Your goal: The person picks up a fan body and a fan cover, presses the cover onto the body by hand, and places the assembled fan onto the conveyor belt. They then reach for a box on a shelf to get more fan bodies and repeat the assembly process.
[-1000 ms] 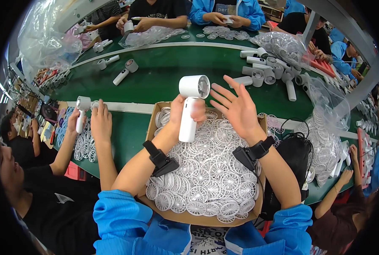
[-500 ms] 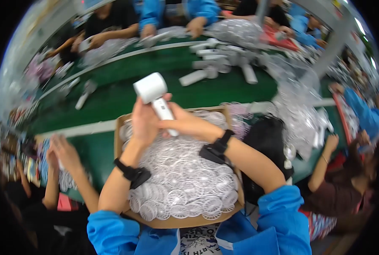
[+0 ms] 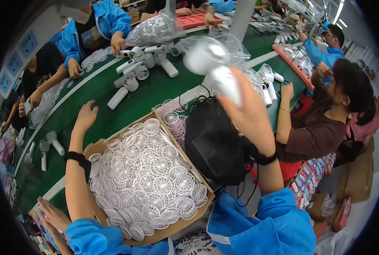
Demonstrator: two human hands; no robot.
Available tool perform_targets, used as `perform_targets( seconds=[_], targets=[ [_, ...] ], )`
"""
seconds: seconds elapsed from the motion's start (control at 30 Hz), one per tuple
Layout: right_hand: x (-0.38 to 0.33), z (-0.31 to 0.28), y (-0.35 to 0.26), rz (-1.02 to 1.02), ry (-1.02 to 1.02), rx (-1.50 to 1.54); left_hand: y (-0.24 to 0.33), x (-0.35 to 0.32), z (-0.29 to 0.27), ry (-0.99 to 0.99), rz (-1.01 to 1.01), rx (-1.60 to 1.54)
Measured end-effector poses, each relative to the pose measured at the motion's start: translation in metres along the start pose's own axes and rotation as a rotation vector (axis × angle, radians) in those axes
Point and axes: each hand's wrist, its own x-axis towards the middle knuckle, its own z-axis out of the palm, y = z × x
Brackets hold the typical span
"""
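Note:
My right hand (image 3: 253,112) is wrapped round the handle of a white handheld fan body (image 3: 226,85), raised at the right above a black drawstring bag (image 3: 210,140). The fan's round head is smeared by motion. My left hand (image 3: 86,115) hovers over the green conveyor table beyond the box's far left corner, its fingers loosely apart and nothing visible in them. Between my arms a cardboard box (image 3: 203,210) is heaped with white round spoked fan grilles (image 3: 151,174). Each of my wrists carries a black strap.
Several white fan bodies (image 3: 132,70) lie piled on the green table (image 3: 87,144), with a few more at left. Clear plastic bags (image 3: 155,32) and a red tray (image 3: 293,66) stand farther off. Co-workers sit across and at both sides; a person in a brown shirt (image 3: 317,127) is close at right.
The fan has gone from both hands above the box to my right hand alone, far to the right. My left hand has let go and moved left. The view has turned right.

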Motion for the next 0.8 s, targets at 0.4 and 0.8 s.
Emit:
perform_targets(
  seconds=[0.4,0.8],
  targets=[
    [-0.162,-0.032,0.063,0.821,-0.15,-0.596,0.006,0.075,0.071,-0.203,0.07,0.207],
    [-0.162,-0.03,0.108,0.795,-0.173,-0.667,0.072,0.05,0.085,-0.161,-0.037,0.083]
  ],
)
